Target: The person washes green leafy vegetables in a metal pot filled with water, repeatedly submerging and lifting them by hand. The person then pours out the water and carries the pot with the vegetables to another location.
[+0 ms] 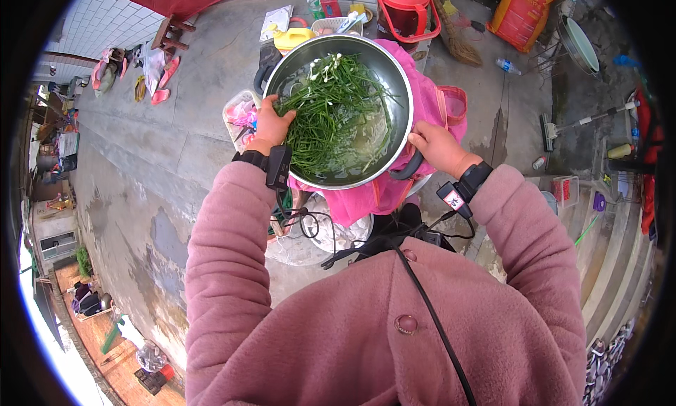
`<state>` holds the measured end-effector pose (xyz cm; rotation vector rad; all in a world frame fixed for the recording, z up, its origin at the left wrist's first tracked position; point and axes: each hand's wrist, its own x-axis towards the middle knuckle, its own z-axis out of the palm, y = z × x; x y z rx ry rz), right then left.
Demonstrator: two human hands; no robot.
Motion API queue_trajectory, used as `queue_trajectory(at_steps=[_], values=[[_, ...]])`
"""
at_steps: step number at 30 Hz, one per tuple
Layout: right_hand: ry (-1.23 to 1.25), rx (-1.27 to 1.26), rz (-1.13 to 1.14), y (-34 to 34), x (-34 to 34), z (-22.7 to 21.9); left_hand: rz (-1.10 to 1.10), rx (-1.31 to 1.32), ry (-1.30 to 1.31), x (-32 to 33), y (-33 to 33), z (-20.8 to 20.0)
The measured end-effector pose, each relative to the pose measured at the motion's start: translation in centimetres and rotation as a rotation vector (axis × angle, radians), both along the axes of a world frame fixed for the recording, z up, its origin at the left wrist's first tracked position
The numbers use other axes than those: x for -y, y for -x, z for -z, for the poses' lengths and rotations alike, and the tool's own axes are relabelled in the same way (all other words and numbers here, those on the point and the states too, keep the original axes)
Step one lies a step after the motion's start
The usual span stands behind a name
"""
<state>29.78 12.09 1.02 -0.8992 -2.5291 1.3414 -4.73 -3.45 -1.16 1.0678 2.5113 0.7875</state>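
A wide metal pot (398, 117) with dark side handles is in front of me, tilted a little. Water lies in its bottom. Long thin spring onions (317, 114) with small white bulbs fill its left and middle part. At the left rim is my left hand (271, 126), its thumb over the inside beside the greens and its fingers at the edge; some fingers are hidden. My right hand (440, 147) grips the right rim close to a dark handle (407, 168). Pink cloth (352, 205) lies beneath the pot.
Beyond the pot are a yellow jug (292, 38), a red bottle (329, 1) and a red lidded bucket (405, 22). A broom (458, 40), an orange sack (522, 15) and a plastic bottle (508, 66) are at the far right. Black cables (338, 251) hang near my lap.
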Motion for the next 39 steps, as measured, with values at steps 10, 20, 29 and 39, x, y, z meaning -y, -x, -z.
queue_trajectory(at_steps=[10,20,29,39], values=[[0.053,0.024,-0.004,0.2,-0.1,-0.1,0.224,-0.058,0.115,-0.1,-4.8,-0.1],[0.049,0.021,-0.005,0.2,-0.1,0.1,0.214,-0.024,0.125,-0.7,-3.9,0.6],[0.074,0.027,-0.03,0.1,-0.2,0.0,0.159,0.006,0.058,-0.5,-3.3,0.6],[0.065,0.047,-0.025,0.1,-0.3,0.4,0.159,-0.259,0.012,0.1,-4.3,-0.6]])
